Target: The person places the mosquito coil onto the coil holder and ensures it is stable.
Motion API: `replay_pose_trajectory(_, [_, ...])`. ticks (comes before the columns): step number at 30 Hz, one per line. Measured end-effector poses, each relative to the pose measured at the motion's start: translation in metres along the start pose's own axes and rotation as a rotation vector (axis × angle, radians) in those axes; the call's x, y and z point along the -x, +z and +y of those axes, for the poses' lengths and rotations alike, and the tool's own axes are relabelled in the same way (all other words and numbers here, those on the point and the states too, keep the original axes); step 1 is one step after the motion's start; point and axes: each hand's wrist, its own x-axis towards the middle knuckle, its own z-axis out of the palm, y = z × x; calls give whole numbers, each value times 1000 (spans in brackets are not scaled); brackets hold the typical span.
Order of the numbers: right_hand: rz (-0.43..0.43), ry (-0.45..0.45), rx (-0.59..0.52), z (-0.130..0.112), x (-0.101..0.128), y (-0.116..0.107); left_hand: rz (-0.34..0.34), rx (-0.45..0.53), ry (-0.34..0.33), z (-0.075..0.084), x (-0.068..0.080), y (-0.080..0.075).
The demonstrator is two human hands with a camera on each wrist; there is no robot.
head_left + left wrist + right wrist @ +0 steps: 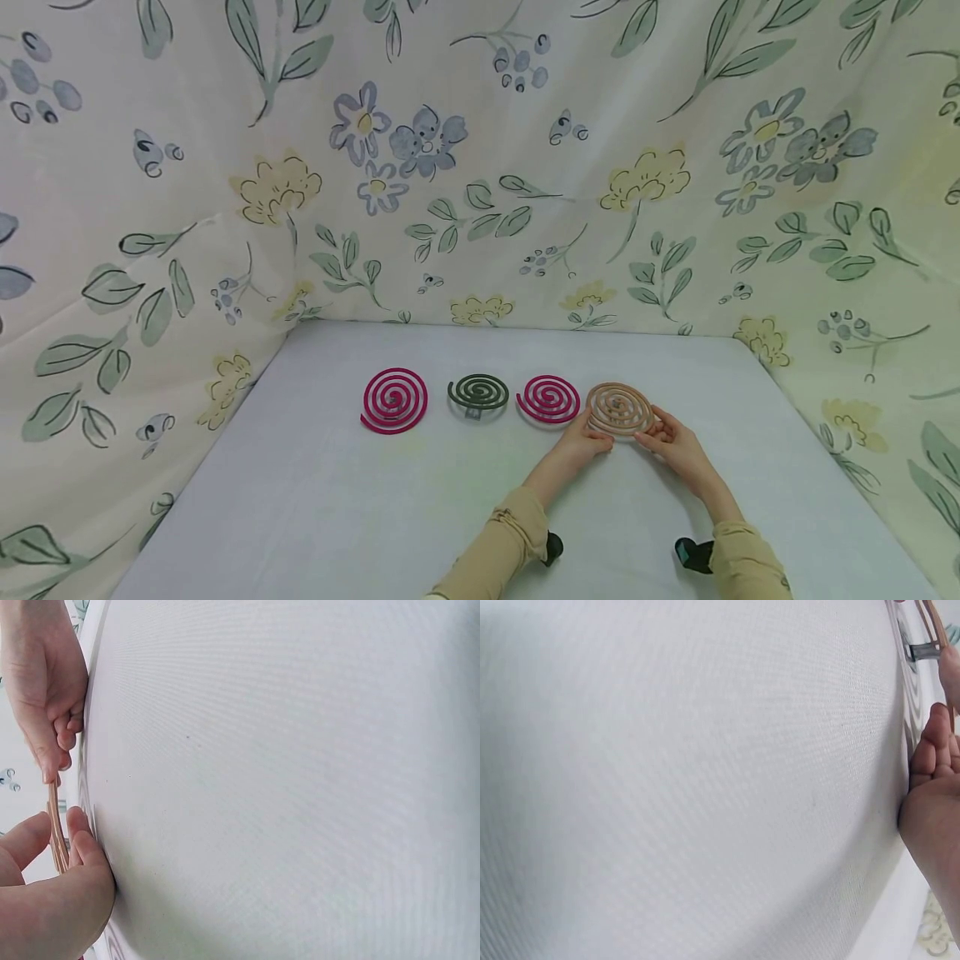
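Note:
A tan mosquito coil (618, 407) is at the right end of a row of spiral coils. My left hand (573, 450) pinches its left edge between thumb and fingers, while the right hand (681, 450) grips the right edge. Seen edge-on in the left wrist view, the tan coil is a thin flat disc just over the table, between left hand (67, 907) and right hand (49, 682). Beneath it, the right wrist view shows a small metal stand (925, 651). Close beside my left fingers lies a magenta coil (550, 398).
Further left are a dark green coil (478, 390) above a small metal stand (473, 413) and another magenta coil (394, 401). All are on a white table (337, 517). A floral cloth (480, 150) hangs behind and along the sides.

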Motion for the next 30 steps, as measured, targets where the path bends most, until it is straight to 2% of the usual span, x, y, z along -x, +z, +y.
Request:
replay_pose_trajectory(2, [-1,-1,-1,1,0,0,9,2,-6,-18,-15,0])
replay_pose_trajectory(3, [-1,-2,0,1,0,0,14,-4,-20,-22,-19,0])
replay_pose_trajectory(5, [0,-3,4,1,0,0,26,-15,-48,-17,-16,1])
replay_pose_trajectory(7, [1,-5,8,0,0,0,32,-29,-48,5,1,1])
replay_pose_trajectory(8, [2,-7,10,-1,0,0,33,-31,-48,6,2,1])
replay_pose_trajectory(14, [7,-11,3,-4,2,0,18,-13,-38,3,-1,0])
replay_pose_trajectory(25, [10,-17,-10,-5,3,0,23,0,-40,-15,-16,0])
replay_pose_trajectory(28, [9,-13,-10,-4,3,0,22,-6,-38,-14,-14,-1])
replay_pose_trajectory(30, [7,-10,-9,-4,3,0,20,-7,-33,-6,-7,-1])
